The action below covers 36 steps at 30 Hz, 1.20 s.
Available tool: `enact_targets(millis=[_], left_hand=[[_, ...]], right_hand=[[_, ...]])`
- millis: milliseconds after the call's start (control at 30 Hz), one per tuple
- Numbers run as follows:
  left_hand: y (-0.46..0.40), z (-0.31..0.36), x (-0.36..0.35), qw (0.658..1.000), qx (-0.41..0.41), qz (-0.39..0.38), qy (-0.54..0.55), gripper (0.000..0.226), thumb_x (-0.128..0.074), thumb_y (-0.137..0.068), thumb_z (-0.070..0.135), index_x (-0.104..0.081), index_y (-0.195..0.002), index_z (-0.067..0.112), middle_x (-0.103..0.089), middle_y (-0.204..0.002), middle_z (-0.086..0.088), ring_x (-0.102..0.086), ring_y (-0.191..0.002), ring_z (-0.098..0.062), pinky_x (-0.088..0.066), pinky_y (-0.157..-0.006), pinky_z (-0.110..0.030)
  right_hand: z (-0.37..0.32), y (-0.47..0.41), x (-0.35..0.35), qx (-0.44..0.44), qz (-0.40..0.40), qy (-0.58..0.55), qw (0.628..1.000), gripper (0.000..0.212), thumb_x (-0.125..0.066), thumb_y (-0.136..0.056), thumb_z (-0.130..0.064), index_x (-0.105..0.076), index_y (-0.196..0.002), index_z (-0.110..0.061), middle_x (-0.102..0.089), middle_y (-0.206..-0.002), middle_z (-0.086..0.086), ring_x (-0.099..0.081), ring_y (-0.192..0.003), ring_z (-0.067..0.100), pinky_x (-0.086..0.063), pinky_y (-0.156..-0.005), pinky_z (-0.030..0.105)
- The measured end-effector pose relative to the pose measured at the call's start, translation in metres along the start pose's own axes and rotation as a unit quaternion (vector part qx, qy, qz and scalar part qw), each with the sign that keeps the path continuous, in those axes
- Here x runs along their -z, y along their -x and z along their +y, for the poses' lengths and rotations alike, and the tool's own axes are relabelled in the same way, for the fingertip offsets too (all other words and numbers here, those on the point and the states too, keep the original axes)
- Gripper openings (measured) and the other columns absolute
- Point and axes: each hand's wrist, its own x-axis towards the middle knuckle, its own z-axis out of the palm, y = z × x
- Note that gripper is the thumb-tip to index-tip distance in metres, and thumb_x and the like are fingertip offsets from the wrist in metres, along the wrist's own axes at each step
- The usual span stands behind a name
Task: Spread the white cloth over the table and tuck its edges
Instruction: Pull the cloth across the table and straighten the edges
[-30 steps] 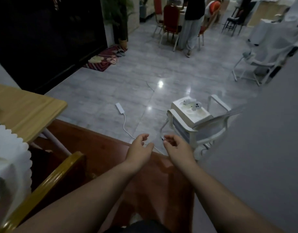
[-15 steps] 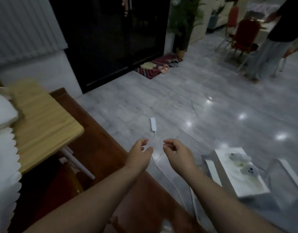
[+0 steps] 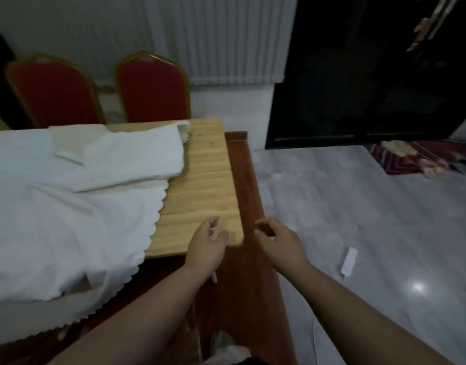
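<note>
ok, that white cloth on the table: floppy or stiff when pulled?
Probably floppy: the white cloth lies bunched in soft folds and droops over the table edge. Likely light, since the folds stay thin. It may slide easily on the smooth wood.

One head-worn view — looking forward and down, close over the table (image 3: 200, 180) corner.

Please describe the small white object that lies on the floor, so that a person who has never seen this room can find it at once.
Start from the grey tiled floor to the right of the wooden table. Beyond the right hand, near a bright light reflection, lies a small white oblong device. It is the only white thing on the bare tiles; the patterned mat lies farther away, by the dark door.
</note>
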Motion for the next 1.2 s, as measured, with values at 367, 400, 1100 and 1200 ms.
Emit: enact_targets(millis=[367, 400, 1100, 1200], left_hand=[[-0.098, -0.074, 0.106, 0.909, 0.083, 0.148, -0.381, 0.081, -0.043, -0.087, 0.054, -0.003, -0.150, 0.023, 0.009, -0.159, -0.003, 0.011, -0.146, -0.024, 0.006, -0.116, -0.047], [-0.105, -0.080, 0.109, 0.898, 0.088, 0.143, -0.406, 0.083, -0.039, -0.087, 0.058, 0.002, -0.150, 0.023, 0.014, -0.159, -0.004, 0.014, -0.145, -0.025, 0.010, -0.115, -0.048], [-0.098, -0.079, 0.101, 0.923, 0.095, 0.134, -0.349, 0.052, -0.010, -0.100, 0.034, -0.048, -0.133, 0.021, -0.062, -0.128, -0.005, -0.056, -0.121, -0.030, -0.044, -0.097, -0.050], [-0.084, -0.084, 0.088, 0.922, 0.062, 0.142, -0.356, 0.038, -0.020, -0.100, 0.030, -0.044, -0.128, 0.021, -0.068, -0.118, -0.003, -0.063, -0.111, -0.026, -0.052, -0.086, -0.047]], right_hand=[[-0.058, -0.123, -0.089, 0.062, -0.161, 0.052, 0.984, 0.020, -0.057, -0.089, -0.023, -0.063, -0.108, -0.025, -0.061, -0.097, -0.015, -0.057, -0.097, 0.005, -0.040, -0.081, 0.020], [-0.059, -0.134, -0.099, 0.066, -0.182, 0.060, 0.979, 0.020, -0.058, -0.089, -0.023, -0.063, -0.108, -0.025, -0.062, -0.098, -0.015, -0.057, -0.098, 0.005, -0.039, -0.081, 0.018], [-0.131, -0.236, -0.219, 0.355, -0.318, 0.140, 0.868, 0.045, -0.057, -0.088, -0.034, -0.050, -0.129, -0.017, -0.050, -0.137, 0.001, -0.041, -0.130, 0.018, -0.029, -0.109, 0.028], [-0.114, -0.245, -0.227, 0.339, -0.305, 0.261, 0.851, 0.074, -0.050, -0.087, -0.051, -0.023, -0.146, -0.016, -0.025, -0.154, 0.003, -0.022, -0.142, 0.020, -0.016, -0.117, 0.036]])
